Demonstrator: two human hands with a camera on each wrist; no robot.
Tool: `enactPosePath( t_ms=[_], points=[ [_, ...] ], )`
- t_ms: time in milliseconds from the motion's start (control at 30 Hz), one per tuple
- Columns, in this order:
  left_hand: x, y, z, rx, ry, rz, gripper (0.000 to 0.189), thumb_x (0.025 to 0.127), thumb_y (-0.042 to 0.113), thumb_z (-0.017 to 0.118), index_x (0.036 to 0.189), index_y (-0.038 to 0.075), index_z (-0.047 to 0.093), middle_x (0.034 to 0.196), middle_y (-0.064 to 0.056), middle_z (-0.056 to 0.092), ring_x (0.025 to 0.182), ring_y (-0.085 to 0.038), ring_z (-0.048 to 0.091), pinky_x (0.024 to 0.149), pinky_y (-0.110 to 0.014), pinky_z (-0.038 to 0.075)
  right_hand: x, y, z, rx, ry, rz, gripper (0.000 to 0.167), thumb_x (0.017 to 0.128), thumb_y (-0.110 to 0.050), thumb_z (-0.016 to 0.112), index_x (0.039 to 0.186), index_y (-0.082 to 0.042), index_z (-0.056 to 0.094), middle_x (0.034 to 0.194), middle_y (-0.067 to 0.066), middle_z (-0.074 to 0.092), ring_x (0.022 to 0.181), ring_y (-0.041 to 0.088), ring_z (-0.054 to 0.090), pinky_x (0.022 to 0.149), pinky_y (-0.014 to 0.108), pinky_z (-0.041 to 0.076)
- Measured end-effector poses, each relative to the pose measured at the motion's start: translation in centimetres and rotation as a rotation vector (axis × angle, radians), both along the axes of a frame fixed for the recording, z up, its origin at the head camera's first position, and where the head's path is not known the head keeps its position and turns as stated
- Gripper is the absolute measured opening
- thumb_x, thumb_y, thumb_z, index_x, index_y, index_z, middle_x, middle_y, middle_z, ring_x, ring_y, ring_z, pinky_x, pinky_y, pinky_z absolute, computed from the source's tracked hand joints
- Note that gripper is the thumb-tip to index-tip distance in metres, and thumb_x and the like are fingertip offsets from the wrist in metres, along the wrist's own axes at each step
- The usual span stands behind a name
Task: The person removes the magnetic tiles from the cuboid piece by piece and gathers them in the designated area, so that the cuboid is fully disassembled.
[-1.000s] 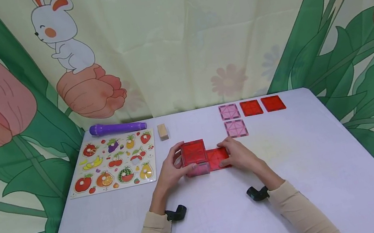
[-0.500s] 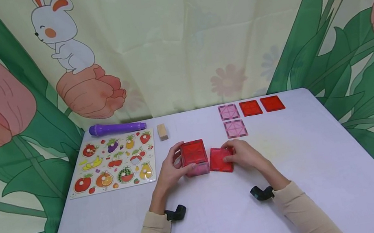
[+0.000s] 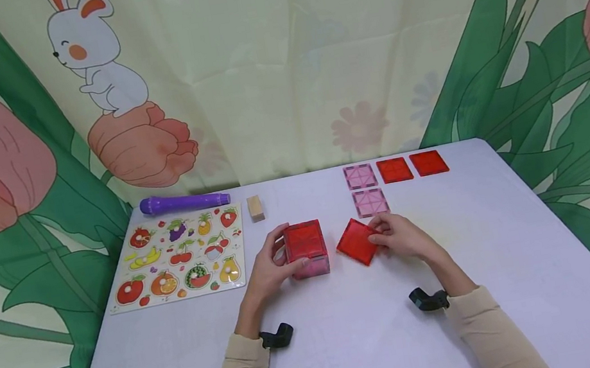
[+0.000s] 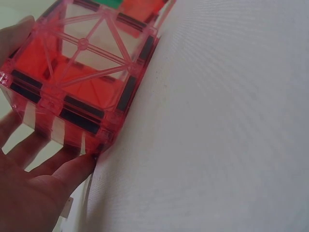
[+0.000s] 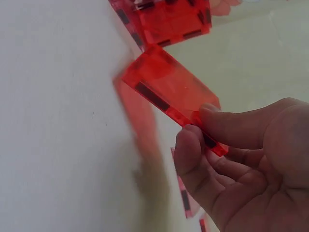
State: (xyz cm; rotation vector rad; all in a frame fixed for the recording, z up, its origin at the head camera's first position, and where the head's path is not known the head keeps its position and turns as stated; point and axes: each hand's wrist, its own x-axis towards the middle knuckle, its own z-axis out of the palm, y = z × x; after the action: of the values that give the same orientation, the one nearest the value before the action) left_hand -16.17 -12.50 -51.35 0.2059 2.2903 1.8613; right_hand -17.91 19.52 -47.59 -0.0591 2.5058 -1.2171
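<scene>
A cube of translucent magnetic tiles point(image 3: 304, 241) stands on the table, red on top and pink at the front. My left hand point(image 3: 273, 265) grips it from the left side, the thumb at its near face and the fingers spread along the other side. In the left wrist view the pink front tile point(image 4: 83, 44) shows its triangular bracing. My right hand point(image 3: 402, 235) pinches a single red magnetic tile point(image 3: 357, 242) by one corner, to the right of the cube and apart from it. The right wrist view shows this red tile point(image 5: 169, 87) tilted above the tabletop, between thumb and fingers.
Behind lie two pink tiles point(image 3: 370, 202) and two red tiles point(image 3: 429, 163), flat on the white table point(image 3: 345, 345). On the left are a fruit puzzle board point(image 3: 178, 257), a purple toy microphone point(image 3: 185, 202) and a small wooden block point(image 3: 255, 209).
The red tile, which lay against the cube's right side, has come away rightward and turned in my right hand. My left hand and the cube have stayed in place.
</scene>
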Motion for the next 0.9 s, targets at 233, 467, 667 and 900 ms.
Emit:
enactPosePath(
  t_ms=[233,467,667,900],
  points=[
    [-0.2,-0.1,0.1,-0.008,-0.02,-0.018,0.086,0.084,0.015,0.08,0.155,0.026,0.033,0.16,-0.006,0.036,0.149,-0.031,0.033,0.115,-0.047,0.042,-0.1,1.5,0.3,-0.026,0.016,-0.095,0.038,0.098,-0.021,0.064,0.129,-0.003,0.051,0.118,0.019,0.062,0.098,0.025,0.064,0.079,0.03,0.062],
    [0.0,-0.2,-0.3,0.001,0.022,-0.017,0.082,0.083,0.024,0.082,0.151,0.036,0.037,0.157,0.0,0.04,0.147,-0.027,0.037,0.113,-0.046,0.045,-0.5,3.3,0.7,-0.054,0.058,-0.195,0.041,0.1,-0.022,0.061,0.131,0.0,0.048,0.116,0.022,0.065,0.088,0.021,0.068,0.08,0.03,0.062],
    [0.2,-0.1,-0.1,0.007,0.054,-0.013,0.081,0.082,0.028,0.084,0.148,0.039,0.039,0.155,0.001,0.043,0.145,-0.028,0.041,0.111,-0.046,0.047,-0.8,4.5,1.0,-0.053,0.061,-0.294,0.048,0.101,-0.028,0.06,0.138,-0.001,0.045,0.12,0.022,0.063,0.09,0.022,0.069,0.082,0.03,0.062],
    [0.1,0.0,-0.1,-0.005,0.05,0.0,0.082,0.081,0.029,0.084,0.149,0.038,0.04,0.155,0.001,0.043,0.145,-0.03,0.041,0.11,-0.046,0.048,-1.3,5.7,0.8,-0.05,0.085,-0.384,0.05,0.102,-0.029,0.057,0.141,0.0,0.042,0.124,0.024,0.062,0.092,0.024,0.068,0.082,0.029,0.062]
  ],
)
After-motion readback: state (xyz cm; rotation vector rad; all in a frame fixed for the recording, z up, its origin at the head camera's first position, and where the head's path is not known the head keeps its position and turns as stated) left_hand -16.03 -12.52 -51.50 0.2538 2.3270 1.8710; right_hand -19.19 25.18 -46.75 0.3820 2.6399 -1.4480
